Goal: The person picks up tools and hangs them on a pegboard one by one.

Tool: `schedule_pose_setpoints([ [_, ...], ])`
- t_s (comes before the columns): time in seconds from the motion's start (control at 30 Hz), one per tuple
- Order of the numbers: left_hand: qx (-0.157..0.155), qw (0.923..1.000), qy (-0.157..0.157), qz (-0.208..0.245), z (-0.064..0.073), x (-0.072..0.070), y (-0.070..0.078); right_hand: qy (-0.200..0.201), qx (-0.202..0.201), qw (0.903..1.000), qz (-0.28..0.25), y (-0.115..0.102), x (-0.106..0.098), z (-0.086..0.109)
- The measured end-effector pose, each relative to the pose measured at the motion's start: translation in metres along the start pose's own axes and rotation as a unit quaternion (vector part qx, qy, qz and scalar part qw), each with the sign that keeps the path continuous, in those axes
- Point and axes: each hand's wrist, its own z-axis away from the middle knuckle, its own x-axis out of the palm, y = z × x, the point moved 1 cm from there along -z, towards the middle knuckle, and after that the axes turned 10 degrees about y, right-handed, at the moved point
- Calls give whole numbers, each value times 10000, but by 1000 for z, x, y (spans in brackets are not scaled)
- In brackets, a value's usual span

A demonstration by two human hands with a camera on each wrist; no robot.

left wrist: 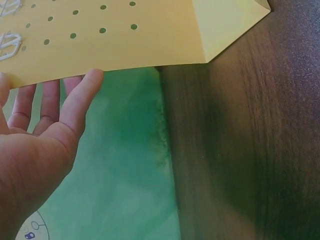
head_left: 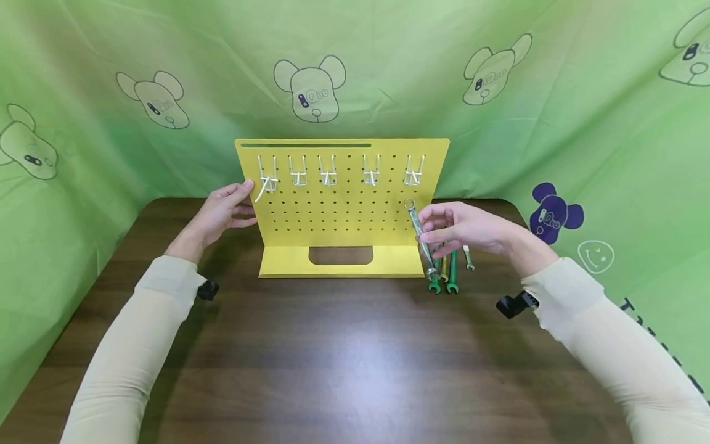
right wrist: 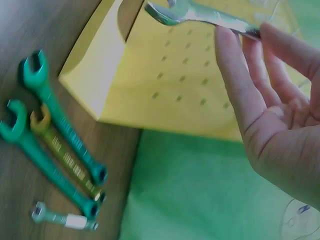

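Observation:
A yellow pegboard (head_left: 344, 237) stands upright on the table, several white hooks (head_left: 328, 177) along its upper part. My left hand (head_left: 220, 213) holds its left edge, thumb on the front and fingers behind. In the left wrist view, that hand (left wrist: 47, 145) is at the board's side edge. My right hand (head_left: 463, 227) pinches a silver combination wrench (head_left: 420, 231) between thumb and fingers, before the board's right side, ring end up. The right wrist view shows this wrench (right wrist: 210, 14) in the fingertips, open end outward. No wrench hangs on the hooks.
On the table right of the board lie two green wrenches (right wrist: 62, 117), a yellow wrench (right wrist: 65, 152) and a small wrench (right wrist: 62, 219) with a white label. Wooden tabletop (head_left: 333, 357) extends in front. A green printed cloth (head_left: 388, 80) hangs behind and at the sides.

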Motion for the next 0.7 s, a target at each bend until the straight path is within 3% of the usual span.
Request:
schedule_pose_setpoints([
  [0.27, 20, 10000, 34, -53, -1, 1, -1, 446, -556, 9973, -160, -20, 8, 12],
  [0.7, 40, 10000, 55, -3, -4, -1, -2, 1030, -453, 9934, -232, -24, 2, -2],
])
